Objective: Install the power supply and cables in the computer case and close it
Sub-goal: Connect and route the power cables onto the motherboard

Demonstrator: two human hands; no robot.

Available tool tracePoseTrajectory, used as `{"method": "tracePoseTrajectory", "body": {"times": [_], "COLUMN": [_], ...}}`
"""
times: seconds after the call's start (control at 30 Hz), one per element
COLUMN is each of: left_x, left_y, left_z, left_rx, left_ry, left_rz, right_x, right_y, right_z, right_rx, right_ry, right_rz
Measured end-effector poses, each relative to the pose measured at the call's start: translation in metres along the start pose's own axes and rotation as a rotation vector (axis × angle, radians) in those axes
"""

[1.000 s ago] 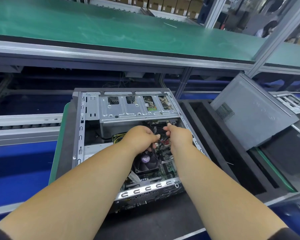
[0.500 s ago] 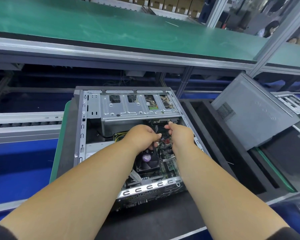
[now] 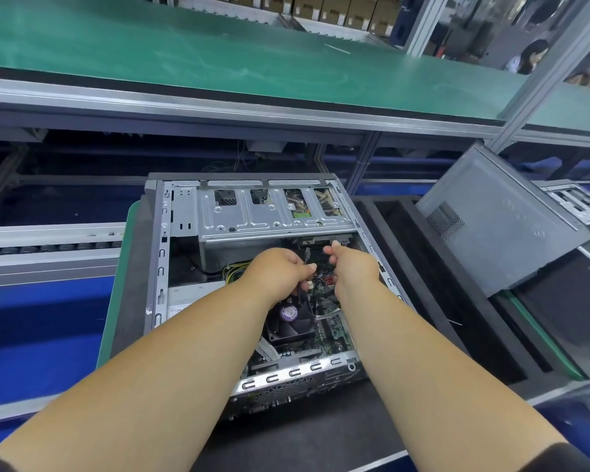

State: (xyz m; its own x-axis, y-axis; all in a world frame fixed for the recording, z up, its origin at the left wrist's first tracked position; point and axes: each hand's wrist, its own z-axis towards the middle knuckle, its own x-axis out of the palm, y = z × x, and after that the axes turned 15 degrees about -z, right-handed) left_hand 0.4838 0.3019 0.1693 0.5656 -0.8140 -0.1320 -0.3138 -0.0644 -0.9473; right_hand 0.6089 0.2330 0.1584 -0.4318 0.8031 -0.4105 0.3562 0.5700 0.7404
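- While the computer case [image 3: 157, 267] lies open on the belt, cabling is mid-way
- Left hand [image 3: 280, 270] and right hand [image 3: 353, 267] both curl around thin black cables [image 3: 308, 257] beneath the drive cage [image 3: 273, 216]
- Side panel [image 3: 501, 219] leans apart, right; closing remains

Left hand [image 3: 280, 272] and right hand [image 3: 351, 267] drawn slightly closer together over the cables [image 3: 321, 284], right thumb raised toward twelve o'clock, little else altered
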Motion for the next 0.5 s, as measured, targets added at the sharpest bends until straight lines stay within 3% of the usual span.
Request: {"method": "tracePoseTrajectory", "body": {"times": [0.5], "left_x": [0.0024], "left_y": [-0.0023], "left_z": [-0.004], "left_rx": [-0.016], "left_ry": [-0.047], "left_rz": [-0.18], "right_x": [-0.0052], "right_y": [-0.0039], "right_z": [-0.0039], "right_rx": [0.003], "right_ry": [0.113], "right_rz": [0.097]}}
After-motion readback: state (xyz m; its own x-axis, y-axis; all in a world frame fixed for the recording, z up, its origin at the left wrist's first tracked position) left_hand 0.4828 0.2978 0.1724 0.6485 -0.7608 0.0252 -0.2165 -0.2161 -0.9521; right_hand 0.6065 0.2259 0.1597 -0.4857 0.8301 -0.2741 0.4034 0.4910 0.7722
